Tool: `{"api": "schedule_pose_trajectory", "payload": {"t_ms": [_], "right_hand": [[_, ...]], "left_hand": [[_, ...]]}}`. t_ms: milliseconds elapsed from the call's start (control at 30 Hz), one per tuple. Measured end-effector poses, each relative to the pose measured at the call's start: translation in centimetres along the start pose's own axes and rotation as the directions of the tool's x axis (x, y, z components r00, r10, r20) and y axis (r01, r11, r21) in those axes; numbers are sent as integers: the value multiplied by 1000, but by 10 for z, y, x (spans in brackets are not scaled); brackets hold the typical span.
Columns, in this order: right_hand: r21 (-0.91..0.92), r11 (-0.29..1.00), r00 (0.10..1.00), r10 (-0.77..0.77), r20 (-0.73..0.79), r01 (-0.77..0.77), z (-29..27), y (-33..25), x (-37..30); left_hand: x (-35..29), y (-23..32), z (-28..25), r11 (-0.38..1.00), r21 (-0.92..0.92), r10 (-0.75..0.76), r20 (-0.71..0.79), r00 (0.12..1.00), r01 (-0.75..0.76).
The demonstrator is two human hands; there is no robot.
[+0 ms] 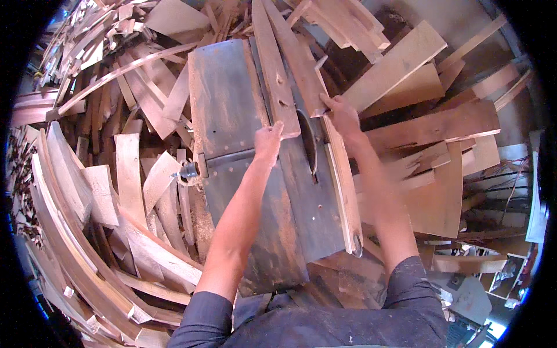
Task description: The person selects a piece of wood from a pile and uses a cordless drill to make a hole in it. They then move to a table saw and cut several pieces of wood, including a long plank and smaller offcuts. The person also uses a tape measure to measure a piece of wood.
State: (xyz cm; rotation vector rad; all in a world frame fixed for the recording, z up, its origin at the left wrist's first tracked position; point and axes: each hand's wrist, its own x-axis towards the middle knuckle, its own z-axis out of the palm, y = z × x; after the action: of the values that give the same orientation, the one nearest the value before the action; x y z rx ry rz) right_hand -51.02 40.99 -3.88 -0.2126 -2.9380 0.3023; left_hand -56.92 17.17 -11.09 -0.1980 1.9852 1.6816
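Boards with long curves point(67, 232) fan across the lower left of the frame, below heaped offcuts point(110, 35) in the upper left. Moving right, a metal chuck point(188, 171) juts from the near-middle edge of the dark metal worktop point(223, 104). At the centre, the left hand point(268, 142) grips the near end of the left wooden piece point(277, 87), thumb along its top, just left of the saw blade point(307, 136). That piece runs up to the top edge of the frame. Right of it lies the narrower wooden strip point(300, 66), angled so that the two pieces meet near the top and spread apart toward the blade. The right hand point(343, 116) reaches over the wooden fence point(343, 191) and touches the strip's near end; I cannot tell whether it pinches it. More boards point(429, 124) fill the right side of the frame.

Good handling here would probably mean keeping both pieces flat and clear of the blade's sides, fingers out of its line, and using a push stick rather than bare fingertips so close to the teeth.
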Motion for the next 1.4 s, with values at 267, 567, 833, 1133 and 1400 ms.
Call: {"api": "schedule_pose_trajectory", "payload": {"t_ms": [267, 567, 833, 1133, 1400], "right_hand": [[115, 992, 973, 80, -216, -56, -61, 8, 88], [-264, 928, 965, 250, -78, -262, -79, -82, 128], [-269, 942, 979, 196, -48, -202, -108, -92, 89], [105, 962, 940, 270, -209, -253, -193, -153, -190], [747, 191, 566, 774, 285, -637, -248, -225, -431]], "left_hand": [[10, 89, -81, 928, 261, 323, -208, 923, -266], [-113, 21, -95, 966, -90, 227, -158, 961, -243], [-207, -27, -97, 962, -240, 139, 24, 990, -129], [-263, 3, -57, 905, -418, 115, 419, 901, 79], [-257, 30, 16, 734, -598, 89, 556, 826, 324]]}}
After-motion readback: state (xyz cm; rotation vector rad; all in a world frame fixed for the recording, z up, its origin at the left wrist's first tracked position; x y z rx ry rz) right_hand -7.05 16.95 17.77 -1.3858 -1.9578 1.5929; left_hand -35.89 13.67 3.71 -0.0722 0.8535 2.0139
